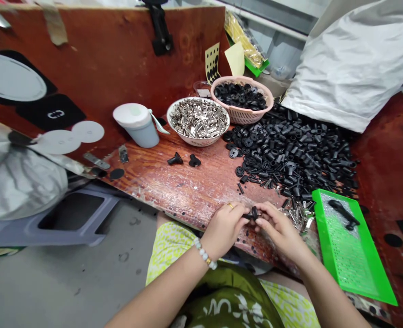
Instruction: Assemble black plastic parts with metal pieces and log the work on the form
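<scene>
Over the front edge of the table, my left hand [224, 226] and my right hand [276, 226] meet around a small black plastic part [253, 213]. Fingertips of both hands pinch it from either side, hiding much of its shape. A beaded bracelet circles my left wrist. Beyond my hands spreads a heap of black plastic parts [290, 146], with round discs and short tubes in it. Small metal pieces [299, 214] lie scattered beside my right hand. Two black flanged parts [176, 159] rest apart on the wood, left of the heap.
A bowl of metal clips [198, 140] and a pink basket [244, 117] of black parts stand at the back. Left of them is a lidded cup [142, 132]. On the right lies a green tray [336, 273] holding a black handle-like piece [343, 212]. A white sack [355, 68] leans behind the heap.
</scene>
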The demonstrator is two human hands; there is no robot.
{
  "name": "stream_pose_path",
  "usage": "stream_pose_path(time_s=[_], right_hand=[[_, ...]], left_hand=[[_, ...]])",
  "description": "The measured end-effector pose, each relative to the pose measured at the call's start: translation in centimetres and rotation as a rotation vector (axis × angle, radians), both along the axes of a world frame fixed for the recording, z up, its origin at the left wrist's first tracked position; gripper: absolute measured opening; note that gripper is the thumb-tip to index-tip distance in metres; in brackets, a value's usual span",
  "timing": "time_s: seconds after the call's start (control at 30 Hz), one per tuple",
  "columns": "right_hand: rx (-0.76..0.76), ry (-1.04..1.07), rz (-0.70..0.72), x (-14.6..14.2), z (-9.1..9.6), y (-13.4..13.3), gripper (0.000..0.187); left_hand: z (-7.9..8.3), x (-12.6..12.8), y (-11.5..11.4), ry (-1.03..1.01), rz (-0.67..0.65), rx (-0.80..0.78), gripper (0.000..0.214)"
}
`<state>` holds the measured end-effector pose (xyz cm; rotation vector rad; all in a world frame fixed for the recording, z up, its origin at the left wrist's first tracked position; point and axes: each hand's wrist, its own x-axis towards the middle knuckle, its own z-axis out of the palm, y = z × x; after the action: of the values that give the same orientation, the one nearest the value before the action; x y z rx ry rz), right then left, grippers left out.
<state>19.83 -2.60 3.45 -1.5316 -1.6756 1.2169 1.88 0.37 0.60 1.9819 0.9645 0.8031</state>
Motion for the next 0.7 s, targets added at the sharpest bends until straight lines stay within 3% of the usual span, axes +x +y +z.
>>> stream_pose_path(time_s=[0.2,0.37,0.53,0.7], right_hand=[[0.013,0.066,0.024,0.0,0.4,-0.1,0.026],[0.098,-0.149,0.117,0.6,0.7,0.6,0.024],[0.139,-0.254,0.231,0.7,1.0,0.6,0.025],[0.280,-0.309,0.286,0.5,0.8,0.2,0.031]], left_hand=[[-0.1,0.2,0.0,-0.161,-0.026,-0.295,0.013],[-0.9,0.7,-0.6,-0.392,0.039,-0.528,0.014],[-1.4,0.3,-0.5,-0.346,0.051,-0.528,0.008],[-1.4,0.4,-0.1,-0.357,0.037,-0.563,0.008]])
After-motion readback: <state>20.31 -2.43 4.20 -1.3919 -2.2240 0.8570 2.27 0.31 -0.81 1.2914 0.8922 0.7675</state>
